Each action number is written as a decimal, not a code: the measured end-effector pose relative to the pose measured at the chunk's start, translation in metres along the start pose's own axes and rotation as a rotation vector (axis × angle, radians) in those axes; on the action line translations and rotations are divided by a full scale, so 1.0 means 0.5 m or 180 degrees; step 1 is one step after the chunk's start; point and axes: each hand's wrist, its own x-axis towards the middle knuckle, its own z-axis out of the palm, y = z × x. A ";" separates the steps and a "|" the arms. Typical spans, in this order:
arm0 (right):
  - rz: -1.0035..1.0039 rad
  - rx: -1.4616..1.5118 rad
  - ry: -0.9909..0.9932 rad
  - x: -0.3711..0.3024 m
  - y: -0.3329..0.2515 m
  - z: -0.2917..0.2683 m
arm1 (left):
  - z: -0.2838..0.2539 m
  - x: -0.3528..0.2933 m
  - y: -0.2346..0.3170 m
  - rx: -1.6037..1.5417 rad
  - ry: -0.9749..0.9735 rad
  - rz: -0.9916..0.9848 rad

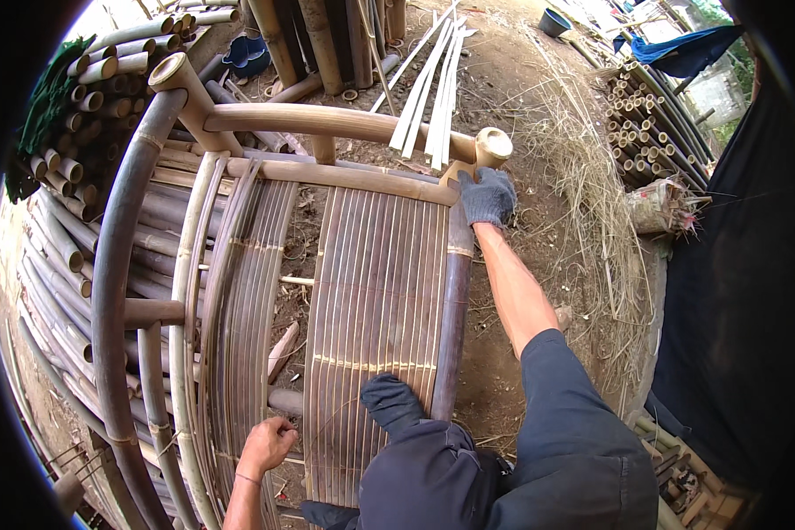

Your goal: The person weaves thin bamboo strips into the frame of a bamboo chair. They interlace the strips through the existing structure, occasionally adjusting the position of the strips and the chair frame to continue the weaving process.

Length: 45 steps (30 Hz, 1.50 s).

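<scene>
A bamboo bench (380,265) with a slatted seat and a round-pole frame stands before me. My right hand (488,196), in a grey knitted glove, is closed on the bench's far right corner. It lies just below the cut top of a short bamboo post (493,147), against an angular tan piece of wood (455,173). My bare left hand (268,444) is at the near end, over the gap beside the seat slats. Its fingers are curled inward, and whatever is in them is hidden. A dark cloth-covered shape (392,402), perhaps my foot, rests on the slats.
Stacked bamboo poles (53,256) lie along the left, and more cut poles (645,124) are piled at the far right. Pale split strips (433,84) lean beyond the bench. Dry straw-like shavings (592,194) cover ground to the right, near a black sheet (724,291).
</scene>
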 end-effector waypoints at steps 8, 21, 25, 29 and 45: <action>-0.0236 0.0134 0.0833 0.026 0.016 0.043 | 0.023 0.027 0.028 0.0049 -0.0036 0.0171; -0.2811 0.0144 0.0192 -0.376 -0.112 -0.239 | 0.055 0.170 0.279 -0.3863 -0.1816 0.0156; -0.2699 0.1589 -0.1751 -0.483 -0.102 -0.331 | 0.045 0.235 0.402 -0.4083 -0.1805 0.0601; -0.2660 0.1092 -0.2042 -0.506 -0.113 -0.400 | -0.012 0.200 0.430 -0.3562 -0.0726 0.0428; 0.2601 0.4866 -0.1887 -0.391 -0.214 -0.177 | -0.028 -0.369 -0.297 -0.0636 0.0563 -0.1064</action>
